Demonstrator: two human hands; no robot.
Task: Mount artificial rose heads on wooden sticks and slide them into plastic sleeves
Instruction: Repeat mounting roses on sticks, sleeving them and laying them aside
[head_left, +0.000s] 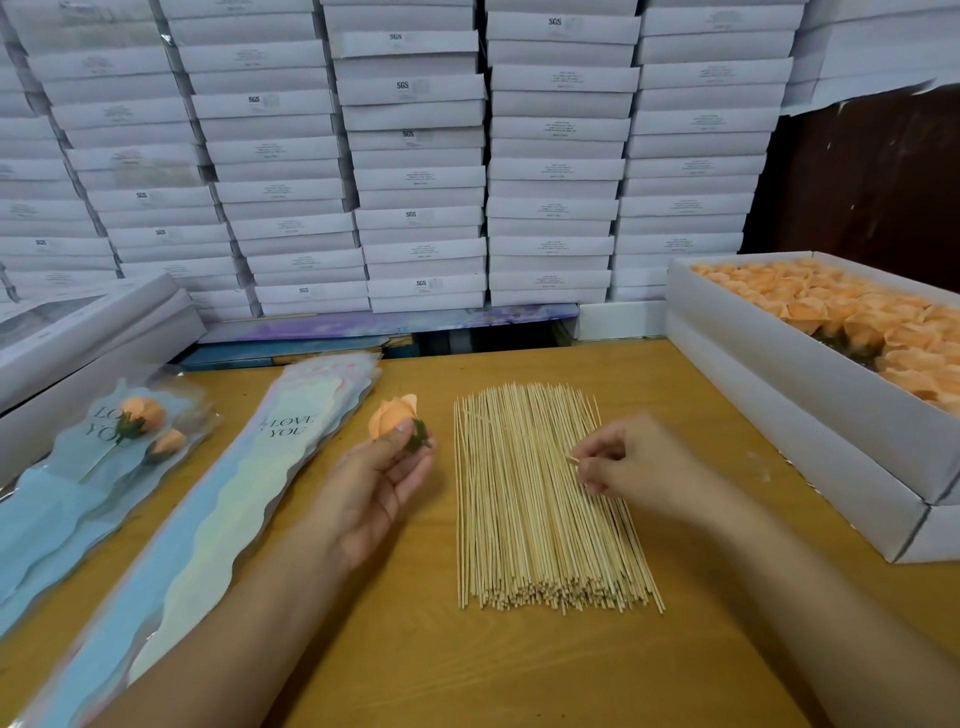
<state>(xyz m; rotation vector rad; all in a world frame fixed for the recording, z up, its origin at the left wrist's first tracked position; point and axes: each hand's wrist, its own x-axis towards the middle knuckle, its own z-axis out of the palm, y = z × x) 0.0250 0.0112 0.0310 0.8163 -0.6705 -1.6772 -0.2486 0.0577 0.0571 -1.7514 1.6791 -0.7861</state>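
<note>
Left hand (382, 480) grips soft orange rose head (393, 420); right hand (631, 467) pinches thin wooden stick (573, 460).

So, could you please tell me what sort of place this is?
Probably a packing workshop or stockroom: stacked white cartons fill the back wall, an open box of orange rose heads sits beside bulk wooden sticks and "LOVE YOU" sleeves.
</note>
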